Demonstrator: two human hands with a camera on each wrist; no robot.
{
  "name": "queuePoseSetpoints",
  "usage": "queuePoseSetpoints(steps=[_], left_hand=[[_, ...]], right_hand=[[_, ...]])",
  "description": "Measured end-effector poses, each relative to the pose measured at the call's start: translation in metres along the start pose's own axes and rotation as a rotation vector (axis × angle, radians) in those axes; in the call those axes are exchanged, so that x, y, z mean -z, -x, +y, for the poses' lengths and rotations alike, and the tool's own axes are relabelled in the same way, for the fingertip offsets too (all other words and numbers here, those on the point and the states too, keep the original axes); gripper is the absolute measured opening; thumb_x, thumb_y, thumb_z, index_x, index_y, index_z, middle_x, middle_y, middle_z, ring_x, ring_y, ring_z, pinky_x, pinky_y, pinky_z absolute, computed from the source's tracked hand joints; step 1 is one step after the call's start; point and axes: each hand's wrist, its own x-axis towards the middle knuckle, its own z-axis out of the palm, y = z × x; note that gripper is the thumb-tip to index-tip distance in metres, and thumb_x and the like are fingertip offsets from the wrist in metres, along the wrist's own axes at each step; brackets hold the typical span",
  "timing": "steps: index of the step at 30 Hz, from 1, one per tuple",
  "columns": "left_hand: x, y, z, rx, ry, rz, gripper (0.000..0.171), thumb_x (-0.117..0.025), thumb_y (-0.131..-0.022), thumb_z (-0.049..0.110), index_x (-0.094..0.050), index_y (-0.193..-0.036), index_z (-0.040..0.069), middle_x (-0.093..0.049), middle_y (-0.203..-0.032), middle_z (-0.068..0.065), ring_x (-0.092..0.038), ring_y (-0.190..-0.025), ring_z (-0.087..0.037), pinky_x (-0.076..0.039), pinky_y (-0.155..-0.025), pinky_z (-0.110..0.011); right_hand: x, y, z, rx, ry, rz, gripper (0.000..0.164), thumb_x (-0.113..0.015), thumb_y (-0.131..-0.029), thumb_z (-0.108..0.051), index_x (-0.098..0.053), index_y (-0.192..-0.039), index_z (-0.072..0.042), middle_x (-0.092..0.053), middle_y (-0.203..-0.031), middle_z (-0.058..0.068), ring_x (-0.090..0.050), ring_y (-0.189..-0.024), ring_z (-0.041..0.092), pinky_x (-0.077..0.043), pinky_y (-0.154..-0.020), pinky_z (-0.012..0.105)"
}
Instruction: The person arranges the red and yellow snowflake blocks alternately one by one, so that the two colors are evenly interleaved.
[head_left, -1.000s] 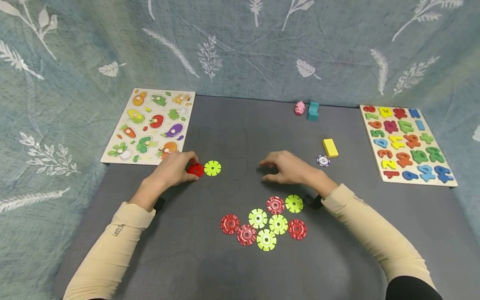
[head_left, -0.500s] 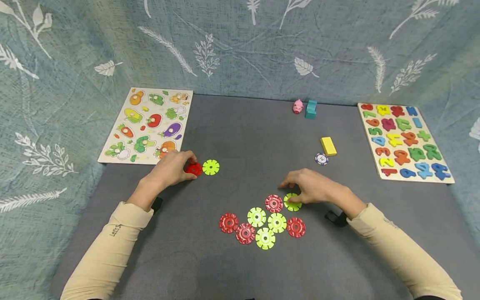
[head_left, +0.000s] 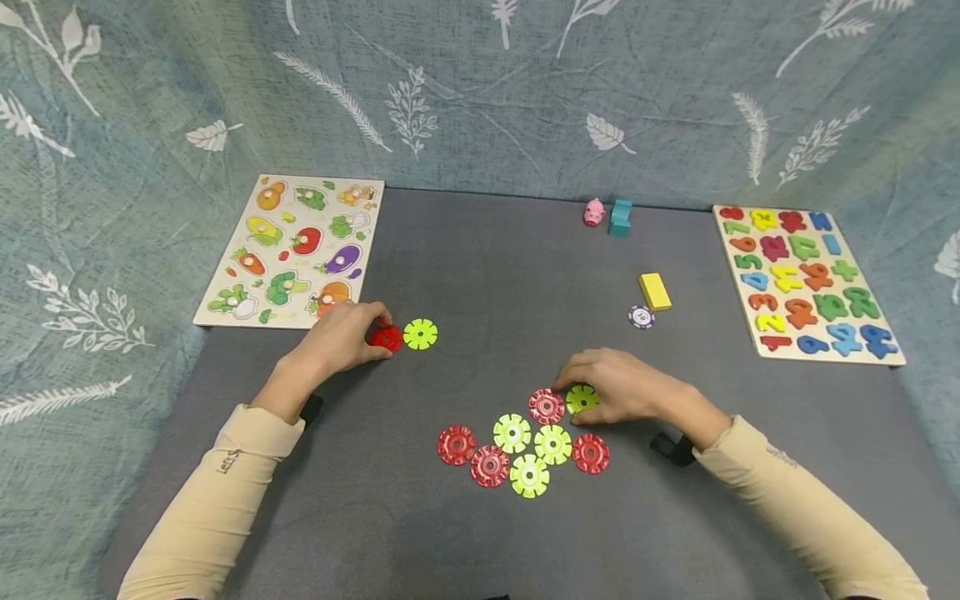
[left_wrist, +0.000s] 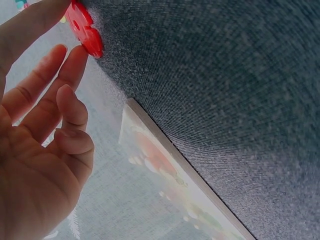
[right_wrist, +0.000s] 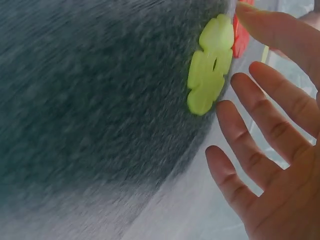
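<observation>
My left hand (head_left: 339, 342) pinches a red notched plastic disc (head_left: 387, 338) between thumb and fingers, low over the table. In the left wrist view the fingertips meet the edge of this red disc (left_wrist: 86, 31). Just right of it lies a yellow-green notched disc (head_left: 421, 334). My right hand (head_left: 626, 387) arches over another yellow-green disc (head_left: 582, 399), thumb on the near side, fingers on the far side. The right wrist view shows its fingers loosely spread beside that disc (right_wrist: 212, 67). A red disc (head_left: 547, 406) lies just left of my right fingertips.
Several more red and yellow-green discs (head_left: 529, 476) lie near the table's middle. A vegetable puzzle board (head_left: 296, 250) sits back left, a number puzzle board (head_left: 810, 283) back right. A yellow block (head_left: 655, 292), poker chip (head_left: 641, 317), pink pig (head_left: 594, 212) and teal block (head_left: 620, 218) stand behind.
My right hand has come down and nearer, from beyond the group of discs to over its far-right yellow-green disc. The left hand stays at its red disc.
</observation>
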Motion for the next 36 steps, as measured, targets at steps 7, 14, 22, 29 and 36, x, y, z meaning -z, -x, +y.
queuePoseSetpoints(steps=[7,14,22,29,36], left_hand=[[0.000,0.000,0.000,-0.004,0.000,-0.005,0.040,-0.083,-0.074,0.019,-0.067,-0.106,0.001,-0.069,-0.091,-0.012,-0.054,-0.076,-0.023,-0.045,-0.070,-0.037],[0.001,-0.001,0.002,-0.014,-0.023,-0.009,0.041,-0.083,-0.074,0.019,-0.067,-0.107,0.001,-0.069,-0.091,-0.011,-0.054,-0.076,-0.022,-0.044,-0.069,-0.035],[0.007,-0.005,0.005,-0.038,-0.063,-0.046,0.041,-0.084,-0.073,0.021,-0.069,-0.105,0.001,-0.071,-0.092,-0.012,-0.056,-0.075,-0.021,-0.047,-0.067,-0.034],[0.010,-0.011,0.011,-0.058,-0.080,-0.032,0.041,-0.084,-0.073,0.024,-0.071,-0.106,0.003,-0.072,-0.097,-0.011,-0.056,-0.080,-0.021,-0.047,-0.070,-0.035],[0.002,-0.023,0.025,-0.112,-0.117,-0.035,0.044,-0.081,-0.077,0.028,-0.070,-0.112,0.004,-0.071,-0.105,-0.012,-0.060,-0.091,-0.026,-0.050,-0.077,-0.042]], right_hand=[[-0.003,-0.011,-0.006,0.083,0.032,0.011,0.044,-0.080,-0.076,-0.033,-0.068,-0.115,-0.018,-0.067,-0.115,-0.004,-0.061,-0.105,0.014,-0.050,-0.089,0.038],[-0.005,-0.020,-0.012,0.137,0.033,-0.061,0.050,-0.080,-0.073,-0.026,-0.067,-0.120,-0.018,-0.068,-0.118,-0.005,-0.059,-0.102,0.012,-0.050,-0.087,0.033],[-0.007,-0.021,-0.014,0.150,0.022,-0.069,0.046,-0.079,-0.072,-0.024,-0.068,-0.116,-0.015,-0.068,-0.115,-0.004,-0.059,-0.098,0.010,-0.051,-0.085,0.030],[-0.009,-0.021,-0.013,0.168,0.033,-0.045,0.044,-0.079,-0.071,-0.023,-0.069,-0.113,-0.013,-0.068,-0.113,-0.002,-0.062,-0.102,0.012,-0.051,-0.090,0.032],[-0.010,-0.022,-0.013,0.185,0.052,-0.027,0.043,-0.079,-0.070,-0.025,-0.069,-0.111,-0.012,-0.068,-0.111,-0.002,-0.062,-0.099,0.011,-0.052,-0.088,0.032]])
